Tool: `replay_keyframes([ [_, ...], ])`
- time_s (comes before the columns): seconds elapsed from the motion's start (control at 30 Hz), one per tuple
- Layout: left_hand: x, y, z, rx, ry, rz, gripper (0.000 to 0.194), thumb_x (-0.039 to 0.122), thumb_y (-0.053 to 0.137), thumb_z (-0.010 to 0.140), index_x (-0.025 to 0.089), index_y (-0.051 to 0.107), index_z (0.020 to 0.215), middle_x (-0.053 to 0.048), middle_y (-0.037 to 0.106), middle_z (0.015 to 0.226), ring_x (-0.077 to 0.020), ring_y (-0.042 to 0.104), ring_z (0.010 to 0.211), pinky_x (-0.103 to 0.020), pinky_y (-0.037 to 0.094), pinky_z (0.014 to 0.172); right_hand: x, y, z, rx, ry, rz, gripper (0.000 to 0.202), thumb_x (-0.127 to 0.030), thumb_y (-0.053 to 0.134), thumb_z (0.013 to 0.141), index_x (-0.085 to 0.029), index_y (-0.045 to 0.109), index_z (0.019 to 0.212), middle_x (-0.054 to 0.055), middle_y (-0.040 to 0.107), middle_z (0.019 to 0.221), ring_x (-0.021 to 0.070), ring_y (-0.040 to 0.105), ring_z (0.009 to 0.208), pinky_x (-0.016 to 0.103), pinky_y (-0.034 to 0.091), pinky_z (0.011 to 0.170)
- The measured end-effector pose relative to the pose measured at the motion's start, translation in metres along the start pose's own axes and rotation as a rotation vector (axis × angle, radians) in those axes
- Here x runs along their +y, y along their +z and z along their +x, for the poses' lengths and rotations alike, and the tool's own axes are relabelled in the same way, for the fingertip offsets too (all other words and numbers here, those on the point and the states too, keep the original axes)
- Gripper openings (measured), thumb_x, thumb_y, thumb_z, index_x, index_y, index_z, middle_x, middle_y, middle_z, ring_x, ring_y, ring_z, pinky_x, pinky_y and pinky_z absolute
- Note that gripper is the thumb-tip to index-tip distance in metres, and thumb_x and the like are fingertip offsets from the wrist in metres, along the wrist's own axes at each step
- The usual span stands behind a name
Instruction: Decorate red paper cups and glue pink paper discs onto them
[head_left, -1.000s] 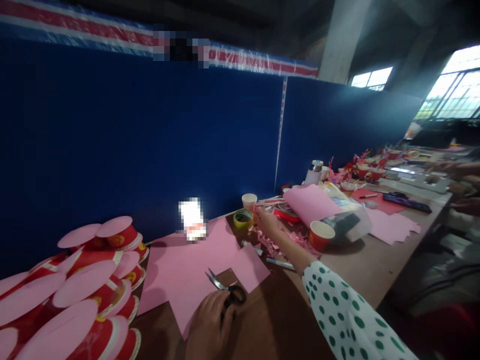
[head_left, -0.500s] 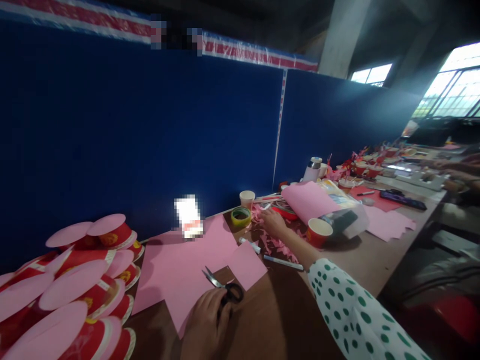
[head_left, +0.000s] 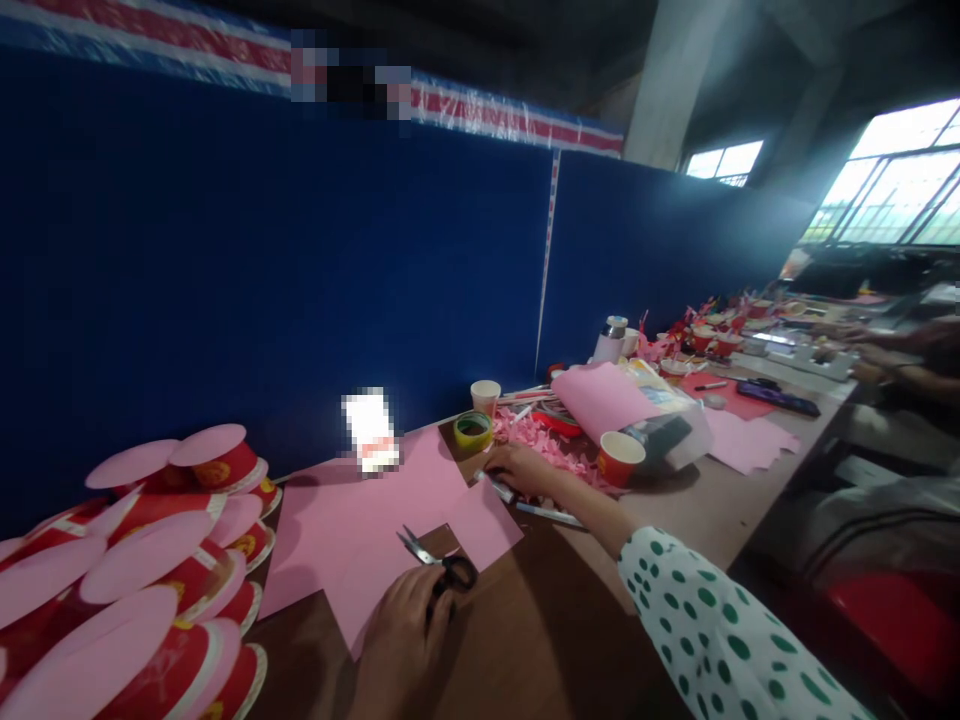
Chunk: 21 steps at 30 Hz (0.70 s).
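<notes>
My left hand (head_left: 409, 622) is low in the middle of the head view, its fingers closed round one handle of the scissors (head_left: 426, 552). The scissors' blades point up and left over pink paper (head_left: 360, 520), and their other handle loop shows beside my fingers. Further right my right hand (head_left: 521, 468) reaches over the table, palm down, fingertips at a white tube (head_left: 496, 487). Whether the fingers grip the tube cannot be made out. A smaller pink sheet (head_left: 489, 530) lies just below it. Pink paper shreds (head_left: 536, 435) are piled behind my right hand.
Red cups with pink discs (head_left: 157, 560) crowd the left. A lit phone (head_left: 375, 430) leans on the blue partition (head_left: 247, 250). Green tape (head_left: 472, 430), a pale cup (head_left: 485, 395), a red cup (head_left: 621, 458) and a pen (head_left: 550, 515) stand or lie around my right hand.
My right hand has moved left and towards me, from the pink shreds to the white tube. My left hand remains at the scissors. The view has shifted slightly.
</notes>
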<state>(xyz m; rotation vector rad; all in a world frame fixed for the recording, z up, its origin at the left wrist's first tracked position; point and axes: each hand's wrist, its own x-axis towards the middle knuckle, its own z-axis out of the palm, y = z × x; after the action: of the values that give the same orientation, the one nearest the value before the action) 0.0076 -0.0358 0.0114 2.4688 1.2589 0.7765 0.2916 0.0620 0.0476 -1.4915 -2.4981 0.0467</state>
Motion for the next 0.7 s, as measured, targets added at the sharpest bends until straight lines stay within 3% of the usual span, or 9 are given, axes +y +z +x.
replay_keyframes([
  [0.23, 0.002, -0.001, 0.0, 0.03, 0.017, 0.01, 0.029, 0.037, 0.042, 0.087, 0.021, 0.061, 0.102, -0.007, 0.067, 0.103, -0.0213, 0.061, 0.096, -0.038, 0.051, 0.084, 0.016, -0.02, -0.03, 0.051, 0.14, -0.05, 0.03, -0.008, 0.051, 0.079, -0.014, 0.066, 0.105, 0.013, 0.066, 0.106, 0.0221, 0.056, 0.103, 0.036, 0.037, 0.093],
  [0.4, 0.001, -0.001, 0.0, 0.028, 0.045, 0.027, 0.029, 0.036, 0.042, 0.087, 0.021, 0.061, 0.102, -0.007, 0.067, 0.103, -0.0213, 0.062, 0.096, -0.038, 0.051, 0.083, -0.001, -0.019, -0.039, -0.014, 0.067, -0.019, 0.027, -0.023, 0.063, 0.075, -0.023, 0.068, 0.102, 0.002, 0.068, 0.104, 0.0173, 0.057, 0.101, 0.028, 0.038, 0.092],
  [0.5, 0.001, -0.002, 0.0, 0.029, 0.057, 0.029, 0.029, 0.036, 0.042, 0.087, 0.02, 0.061, 0.103, -0.007, 0.067, 0.103, -0.0211, 0.061, 0.096, -0.038, 0.051, 0.084, -0.002, -0.018, -0.041, -0.035, 0.087, -0.036, 0.021, -0.024, 0.062, 0.078, -0.025, 0.069, 0.097, 0.0, 0.069, 0.1, 0.016, 0.058, 0.098, 0.026, 0.039, 0.09],
  [0.7, -0.001, 0.0, 0.0, 0.029, 0.058, 0.018, 0.028, 0.036, 0.042, 0.087, 0.021, 0.061, 0.102, -0.007, 0.067, 0.103, -0.0211, 0.061, 0.096, -0.038, 0.05, 0.084, 0.006, -0.029, -0.039, 0.01, 0.3, -0.168, 0.02, -0.016, 0.051, 0.085, -0.01, 0.069, 0.091, 0.016, 0.067, 0.098, 0.0246, 0.056, 0.099, 0.036, 0.037, 0.09],
])
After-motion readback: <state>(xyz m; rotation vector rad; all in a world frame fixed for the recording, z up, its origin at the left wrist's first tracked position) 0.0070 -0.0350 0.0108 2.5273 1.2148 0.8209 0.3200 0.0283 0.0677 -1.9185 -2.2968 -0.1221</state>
